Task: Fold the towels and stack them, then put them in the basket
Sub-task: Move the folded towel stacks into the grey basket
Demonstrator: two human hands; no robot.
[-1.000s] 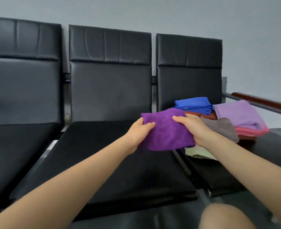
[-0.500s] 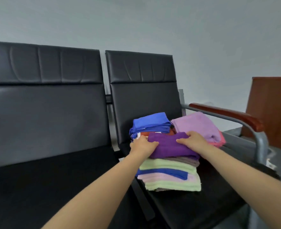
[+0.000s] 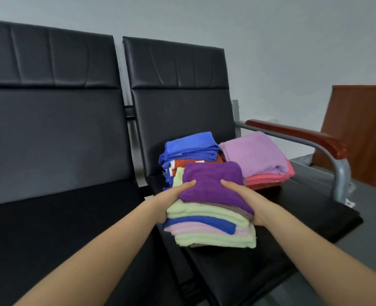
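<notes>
In the head view, the folded purple towel point(image 3: 213, 184) is lying on top of the front stack point(image 3: 211, 226) of green, blue and pink towels, which is sitting near the front edge of the right-hand seat point(image 3: 304, 219). Behind it, toward the seat's back edge, a blue and orange pile point(image 3: 191, 149) and a lilac-over-coral pile point(image 3: 255, 157) are waiting just beside each other. Judging by this, a good part of the folding looks done, while gathering the piles and loading the basket is still ahead; no basket is showing here. The left hand point(image 3: 171, 199) is bracing the stack's left side, thumb lying over the purple towel's near edge, fingers hidden behind the layers. The right hand point(image 3: 251, 202) is mirroring it on the right side, thumb on top and fingers tucked out of sight, so both seem to be clasping the stack between them with forearms reaching straight in.
</notes>
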